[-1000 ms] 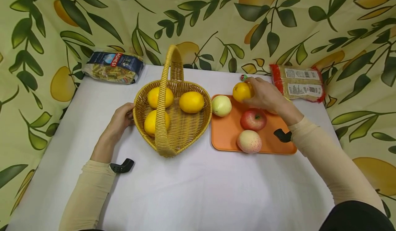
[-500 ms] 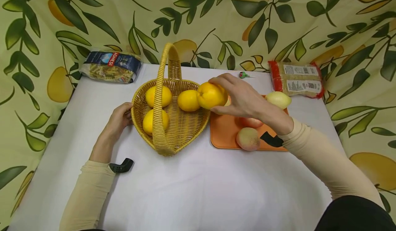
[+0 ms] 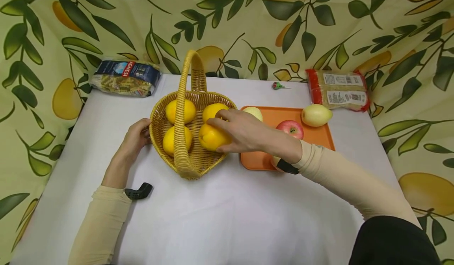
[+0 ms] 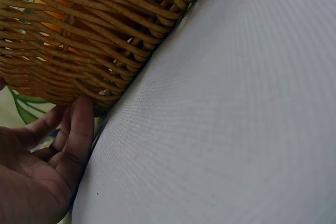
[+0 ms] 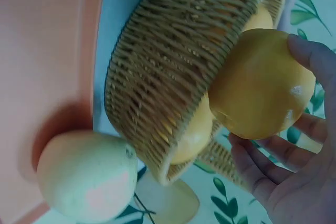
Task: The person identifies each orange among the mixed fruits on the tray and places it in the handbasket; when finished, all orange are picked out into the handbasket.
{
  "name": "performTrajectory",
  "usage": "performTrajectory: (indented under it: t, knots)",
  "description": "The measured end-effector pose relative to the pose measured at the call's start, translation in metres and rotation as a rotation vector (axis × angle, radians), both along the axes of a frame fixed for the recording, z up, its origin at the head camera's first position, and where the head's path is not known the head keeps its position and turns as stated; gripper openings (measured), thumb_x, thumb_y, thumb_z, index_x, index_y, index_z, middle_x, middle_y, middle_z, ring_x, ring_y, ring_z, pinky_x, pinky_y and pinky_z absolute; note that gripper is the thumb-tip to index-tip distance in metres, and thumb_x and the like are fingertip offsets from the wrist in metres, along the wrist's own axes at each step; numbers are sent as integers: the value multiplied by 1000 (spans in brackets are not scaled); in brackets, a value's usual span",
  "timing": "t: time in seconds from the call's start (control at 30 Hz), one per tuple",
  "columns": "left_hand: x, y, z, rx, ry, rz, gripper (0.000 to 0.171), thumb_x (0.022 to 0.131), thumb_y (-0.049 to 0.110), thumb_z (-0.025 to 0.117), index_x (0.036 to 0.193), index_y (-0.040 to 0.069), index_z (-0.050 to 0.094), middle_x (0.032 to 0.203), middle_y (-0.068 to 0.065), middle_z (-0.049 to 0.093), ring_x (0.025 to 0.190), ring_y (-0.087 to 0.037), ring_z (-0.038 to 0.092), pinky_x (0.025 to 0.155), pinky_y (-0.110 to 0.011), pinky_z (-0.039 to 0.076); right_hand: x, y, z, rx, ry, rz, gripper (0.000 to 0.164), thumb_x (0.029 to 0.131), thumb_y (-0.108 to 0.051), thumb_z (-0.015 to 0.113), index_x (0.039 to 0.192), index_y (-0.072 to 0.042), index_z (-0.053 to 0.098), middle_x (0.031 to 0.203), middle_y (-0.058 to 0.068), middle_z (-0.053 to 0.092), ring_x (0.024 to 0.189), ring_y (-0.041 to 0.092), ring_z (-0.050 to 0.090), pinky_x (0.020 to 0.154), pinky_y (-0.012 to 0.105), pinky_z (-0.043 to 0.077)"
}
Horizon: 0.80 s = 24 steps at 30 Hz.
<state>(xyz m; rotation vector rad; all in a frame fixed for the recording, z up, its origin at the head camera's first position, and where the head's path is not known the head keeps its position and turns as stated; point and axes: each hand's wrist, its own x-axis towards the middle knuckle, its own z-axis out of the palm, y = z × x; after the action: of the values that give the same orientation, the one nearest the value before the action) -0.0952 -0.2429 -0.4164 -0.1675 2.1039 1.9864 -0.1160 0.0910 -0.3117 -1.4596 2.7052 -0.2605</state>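
Note:
My right hand (image 3: 244, 131) grips a round yellow orange (image 3: 213, 137) over the front right part of the wicker basket (image 3: 159, 158). In the right wrist view, the thumb and fingertips hold the orange (image 5: 262, 85) by the basket rim. Three other yellow fruits lie inside: one back left (image 3: 187, 111), one front left (image 3: 169, 140) and one back right (image 3: 213, 111), partly covered by my hand. Against the basket's left side rests my left hand (image 3: 134, 137). The left wrist view shows its fairly straight fingers (image 4: 81, 124) touching the woven wall (image 4: 89, 40).
Right of the basket is an orange tray (image 3: 255, 161) bearing a pale green fruit (image 3: 254, 112), a red apple (image 3: 291, 129), a pale yellow pear (image 3: 317, 115) and a mostly hidden peach. Pasta (image 3: 125, 77) and a red-edged packet (image 3: 338, 89) lie behind, with a small green item (image 3: 277, 85).
My right hand has carried the orange leftward from the tray, then forward and down over the basket. My left hand has stayed at the basket's side.

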Motion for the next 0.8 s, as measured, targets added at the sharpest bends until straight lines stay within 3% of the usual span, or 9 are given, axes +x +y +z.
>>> performTrajectory:
  t: [0.37,0.8]
  knots:
    - [2,-1,-2,-1,10,-1,27,104,38,35,102,14,48,84,12,53,76,-2,52,68,-20,48,0,-19,-24,96,-26,7,67,79,-46,76,134,-13,57,114,8,62,100,23,56,85,34,52]
    - [1,0,0,-17,7,0,29,104,39,35,103,13,47,87,11,53,78,-3,52,68,-21,48,0,-25,-29,210,-48,14,67,84,-42,73,140,-12,52,122,8,61,104,25,58,92,35,52]
